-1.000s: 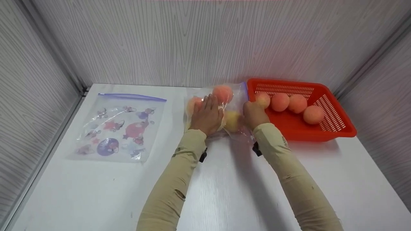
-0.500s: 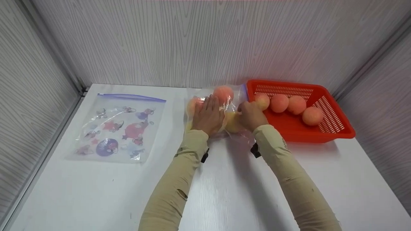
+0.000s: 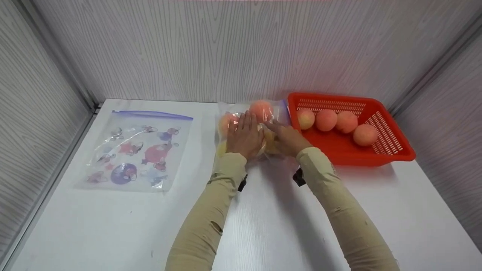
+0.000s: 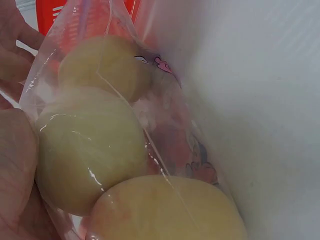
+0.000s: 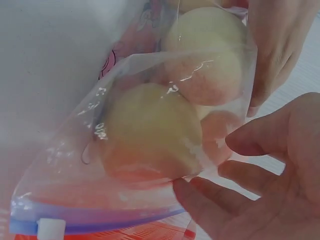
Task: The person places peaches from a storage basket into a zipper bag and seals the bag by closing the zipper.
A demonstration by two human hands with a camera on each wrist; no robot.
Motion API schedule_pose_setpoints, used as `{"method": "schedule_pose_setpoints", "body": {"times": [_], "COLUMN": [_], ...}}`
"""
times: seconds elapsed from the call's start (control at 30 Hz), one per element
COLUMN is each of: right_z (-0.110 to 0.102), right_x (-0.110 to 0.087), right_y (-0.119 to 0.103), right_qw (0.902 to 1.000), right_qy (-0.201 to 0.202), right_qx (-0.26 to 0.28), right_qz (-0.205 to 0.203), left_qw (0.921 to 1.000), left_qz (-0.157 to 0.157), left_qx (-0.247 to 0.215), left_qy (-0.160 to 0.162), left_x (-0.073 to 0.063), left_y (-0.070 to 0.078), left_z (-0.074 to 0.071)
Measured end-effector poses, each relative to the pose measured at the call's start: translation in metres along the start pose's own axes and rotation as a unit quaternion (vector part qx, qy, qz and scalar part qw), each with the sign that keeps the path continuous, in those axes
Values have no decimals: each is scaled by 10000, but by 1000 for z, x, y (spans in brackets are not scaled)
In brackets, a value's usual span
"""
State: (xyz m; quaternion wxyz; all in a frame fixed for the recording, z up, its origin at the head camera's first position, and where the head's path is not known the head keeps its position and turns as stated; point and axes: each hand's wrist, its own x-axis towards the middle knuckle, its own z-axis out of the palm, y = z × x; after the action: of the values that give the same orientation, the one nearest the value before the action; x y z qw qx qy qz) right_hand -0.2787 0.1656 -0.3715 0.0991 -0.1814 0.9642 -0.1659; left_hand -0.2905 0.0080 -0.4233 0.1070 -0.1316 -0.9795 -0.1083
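Note:
A clear zip bag (image 3: pixel 280 113) with several peaches (image 3: pixel 261 110) inside lies on the table, its purple zip edge against a red basket. My left hand (image 3: pixel 245 137) rests flat on the bag, fingers straight and side by side, hiding part of the fruit. On the bag's right half, my right hand (image 3: pixel 289 139) touches the plastic over a peach. Seen from the right wrist, the thumb and fingers (image 5: pixel 255 137) are extended and apart, with fingertips against the bag. A white slider (image 5: pixel 51 229) sits at one end of the purple zip strip (image 5: pixel 120 218).
The red basket (image 3: pixel 376 160) stands at the right with several loose peaches (image 3: pixel 346 121) in it. Flat on the left of the white table (image 3: pixel 124 229) lies another zip bag (image 3: pixel 139 150) printed with cartoon figures. Panels (image 3: pixel 226 49) enclose the back and sides.
My right hand has slid left from near the zip edge onto the peaches in the bag, and its fingers have straightened. The left hand stays on the bag.

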Motion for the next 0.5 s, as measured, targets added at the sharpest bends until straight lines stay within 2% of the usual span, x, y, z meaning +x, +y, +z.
{"method": "schedule_pose_setpoints", "body": {"times": [0.13, 0.33, 0.5], "right_z": [4, 12, 16], "right_x": [2, 6, 9], "right_y": [-1, -4, -4], "right_qw": [9994, 9985, 9963], "right_qy": [-252, -207, -137], "right_qx": [-220, -448, -829], "right_qz": [85, 219, 170], "left_qw": [9999, 9997, 9994], "left_qz": [-3, -84, -151], "left_qx": [117, 87, 66], "left_qy": [75, -227, -310], "left_x": [0, 3, 6], "left_y": [1, -2, -1], "left_z": [-1, 1, 1]}}
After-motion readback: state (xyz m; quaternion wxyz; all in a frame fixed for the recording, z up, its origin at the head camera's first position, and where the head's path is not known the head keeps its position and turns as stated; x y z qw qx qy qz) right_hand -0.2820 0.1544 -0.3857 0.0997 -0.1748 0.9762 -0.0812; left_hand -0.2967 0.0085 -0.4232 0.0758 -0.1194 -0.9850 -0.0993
